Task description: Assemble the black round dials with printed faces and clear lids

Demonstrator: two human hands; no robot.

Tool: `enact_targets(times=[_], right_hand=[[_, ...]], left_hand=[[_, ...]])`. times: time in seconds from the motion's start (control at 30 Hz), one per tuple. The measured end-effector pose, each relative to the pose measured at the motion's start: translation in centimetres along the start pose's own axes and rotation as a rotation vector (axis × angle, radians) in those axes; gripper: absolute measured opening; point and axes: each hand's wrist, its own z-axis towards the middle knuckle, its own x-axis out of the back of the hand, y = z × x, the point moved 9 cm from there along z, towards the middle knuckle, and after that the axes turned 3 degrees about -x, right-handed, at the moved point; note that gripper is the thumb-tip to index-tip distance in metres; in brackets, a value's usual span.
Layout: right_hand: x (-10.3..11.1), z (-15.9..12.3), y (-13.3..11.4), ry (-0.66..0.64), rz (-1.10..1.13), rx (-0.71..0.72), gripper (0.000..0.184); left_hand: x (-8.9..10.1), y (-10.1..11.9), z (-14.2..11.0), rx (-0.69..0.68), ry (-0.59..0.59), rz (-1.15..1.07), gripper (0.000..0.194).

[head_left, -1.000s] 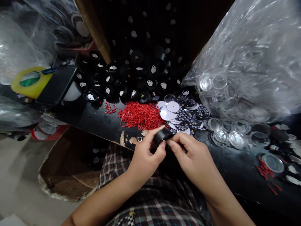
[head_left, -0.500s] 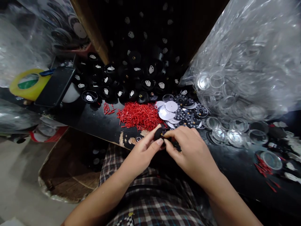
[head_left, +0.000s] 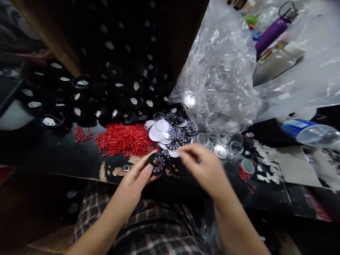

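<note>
Head view: the left hand (head_left: 138, 176) grips a round black gauge (head_left: 158, 163) over the front of the bench (head_left: 79, 156) — thumb lying across its near side, dial and red pointer (head_left: 158, 164) turned upward. The right hand (head_left: 203, 167) is apart from it, fingers curled toward the thumb beside the white discs (head_left: 162, 125); whether it pinches anything, I cannot tell. The gauge's markings and the blue label (head_left: 298, 128) on the clear bottle (head_left: 315, 134) — too small or blurred to read.

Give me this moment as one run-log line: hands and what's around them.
left hand: holding black-cased dial | right hand: near dial discs, grip unclear | nearby: red pointers pile, clear round covers
</note>
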Motion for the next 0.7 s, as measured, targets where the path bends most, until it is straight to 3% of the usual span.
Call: enact_targets(times=[0.03,0.07,0.13,0.2,0.27,0.33,0.43,0.47,0.53,0.63,0.7], right_hand=[[1.9,0.3,2.1,0.141,-0.135,-0.081,0.021],[2.9,0.7,3.9,0.193,-0.304,-0.136,0.029],[3.7,1.4,6.8,0.184,-0.53,-0.202,0.04],[3.6,1.9,8.2,0.149,-0.587,-0.162,0.041],[3.7,1.8,8.2,0.164,-0.506,-0.077,0.034],[4.3,1.2,7.4,0.235,-0.388,-0.044,0.028],[4.3,-0.4,5.4,0.315,-0.141,-0.112,0.03],[3.4,-0.8,4.4,0.273,-0.031,-0.128,0.031],[-0.1,-1.3,1.3,0.047,0.152,-0.066,0.031],[-2.6,-1.9,-2.8,-0.018,0.178,0.085,0.031],[-3.3,-1.8,-3.8,-0.018,0.14,0.131,0.029]], left_hand=[[-0.1,-0.1,0.0,0.021,0.011,-0.087,0.037],[-0.3,-0.2,0.1,0.041,0.025,-0.159,0.037],[-0.8,-0.4,0.1,0.075,0.03,-0.245,0.037],[-1.6,-0.7,0.1,0.113,0.001,-0.308,0.034],[-2.1,-1.0,0.0,0.149,-0.018,-0.372,0.028],[-2.2,-1.4,0.0,0.203,-0.023,-0.419,0.026],[-2.2,-1.9,0.1,0.271,-0.018,-0.445,0.029],[-2.3,-2.0,0.1,0.274,-0.024,-0.445,0.03],[-2.5,-1.8,0.2,0.234,-0.049,-0.428,0.031],[-2.6,-1.0,0.4,0.112,-0.089,-0.331,0.031],[-2.3,-0.6,0.3,0.049,-0.09,-0.233,0.033]])
